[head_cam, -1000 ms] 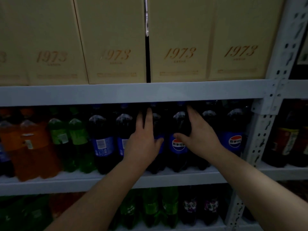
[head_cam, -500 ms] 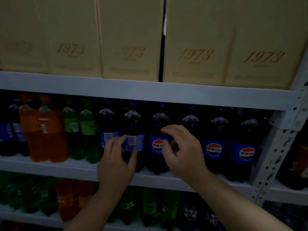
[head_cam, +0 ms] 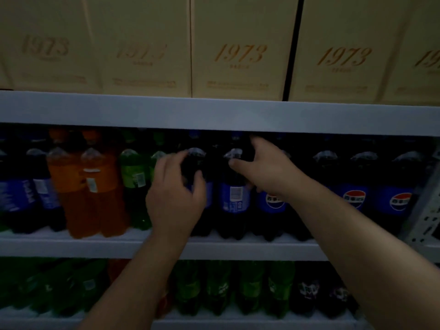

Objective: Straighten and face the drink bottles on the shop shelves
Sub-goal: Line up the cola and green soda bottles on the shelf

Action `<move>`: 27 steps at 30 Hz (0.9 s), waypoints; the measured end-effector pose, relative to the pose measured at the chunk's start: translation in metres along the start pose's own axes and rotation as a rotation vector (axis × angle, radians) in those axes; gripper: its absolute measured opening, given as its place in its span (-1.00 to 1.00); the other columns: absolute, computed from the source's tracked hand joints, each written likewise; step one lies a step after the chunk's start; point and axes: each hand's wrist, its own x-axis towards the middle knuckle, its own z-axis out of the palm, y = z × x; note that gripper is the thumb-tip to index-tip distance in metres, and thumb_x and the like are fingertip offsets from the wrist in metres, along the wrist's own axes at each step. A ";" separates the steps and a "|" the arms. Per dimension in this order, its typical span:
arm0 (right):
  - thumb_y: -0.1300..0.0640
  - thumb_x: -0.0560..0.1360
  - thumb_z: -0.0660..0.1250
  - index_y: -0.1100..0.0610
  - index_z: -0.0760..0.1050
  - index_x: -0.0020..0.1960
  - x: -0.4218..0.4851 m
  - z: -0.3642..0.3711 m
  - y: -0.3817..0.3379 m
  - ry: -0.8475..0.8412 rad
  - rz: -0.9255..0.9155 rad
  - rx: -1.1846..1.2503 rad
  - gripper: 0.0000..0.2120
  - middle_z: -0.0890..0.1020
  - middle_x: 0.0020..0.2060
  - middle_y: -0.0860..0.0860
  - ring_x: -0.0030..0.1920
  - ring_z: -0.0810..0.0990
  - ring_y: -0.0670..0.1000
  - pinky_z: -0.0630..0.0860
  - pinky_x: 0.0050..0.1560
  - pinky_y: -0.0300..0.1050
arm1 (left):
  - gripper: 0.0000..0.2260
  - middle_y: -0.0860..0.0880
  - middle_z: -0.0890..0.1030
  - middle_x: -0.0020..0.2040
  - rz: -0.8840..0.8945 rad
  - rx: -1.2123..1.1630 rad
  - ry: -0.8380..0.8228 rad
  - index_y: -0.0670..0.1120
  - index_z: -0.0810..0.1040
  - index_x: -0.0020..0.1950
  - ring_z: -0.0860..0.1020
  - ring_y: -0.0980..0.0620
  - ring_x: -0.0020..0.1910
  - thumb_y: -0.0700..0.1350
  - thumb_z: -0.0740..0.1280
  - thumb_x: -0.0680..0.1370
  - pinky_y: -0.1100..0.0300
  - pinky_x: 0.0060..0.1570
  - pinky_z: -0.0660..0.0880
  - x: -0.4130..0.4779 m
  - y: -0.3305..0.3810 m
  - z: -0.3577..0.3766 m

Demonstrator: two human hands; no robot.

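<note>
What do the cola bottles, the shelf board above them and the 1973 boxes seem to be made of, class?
Cola bottles: likely clear glossy plastic; shoulders catch highlights, dark drink shows through. Shelf board: probably painted metal, matt pale grey; smooth flat edge, perforated upright alongside. 1973 boxes: seemingly matt cream cardboard, gold print; flat faces, straight seams.

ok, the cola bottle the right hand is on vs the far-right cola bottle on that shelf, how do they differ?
Facing: the held cola bottle shows its barcode panel; the far-right cola bottle shows its round logo.
Contact: the right hand grips the held cola bottle at the shoulder; the far-right cola bottle is untouched.
Shared: both are dark, blue-labelled and upright on the middle shelf.
</note>
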 end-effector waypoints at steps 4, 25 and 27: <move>-0.12 0.33 0.48 -0.03 0.46 0.11 0.000 0.002 -0.003 0.108 0.003 -0.167 -0.58 0.57 -0.07 -0.14 -0.11 0.54 -0.14 0.46 -0.17 -0.24 | -0.61 -0.08 0.52 0.13 -0.026 0.030 -0.205 -0.05 0.52 0.22 0.51 -0.05 0.07 0.07 0.35 0.44 0.25 -0.09 0.32 0.040 -0.001 -0.003; -0.11 0.30 0.37 0.01 0.41 -0.18 0.002 -0.005 -0.012 -0.020 0.041 -0.229 -0.75 0.57 -0.31 -0.09 -0.46 0.58 -0.09 0.45 -0.53 -0.24 | -0.49 0.05 0.56 0.08 -0.138 -0.067 -0.525 0.00 0.46 0.25 0.50 0.12 -0.01 0.04 0.49 0.35 0.26 -0.09 0.41 0.066 -0.017 -0.008; -0.06 0.31 0.42 0.01 0.43 -0.16 0.003 -0.009 -0.011 -0.048 0.036 -0.182 -0.76 0.60 -0.31 -0.05 -0.50 0.59 -0.08 0.46 -0.56 -0.23 | -0.41 0.00 0.56 0.12 -0.124 -0.005 -0.471 -0.01 0.45 0.23 0.50 0.07 0.03 0.15 0.51 0.28 0.21 -0.05 0.41 0.066 -0.016 -0.007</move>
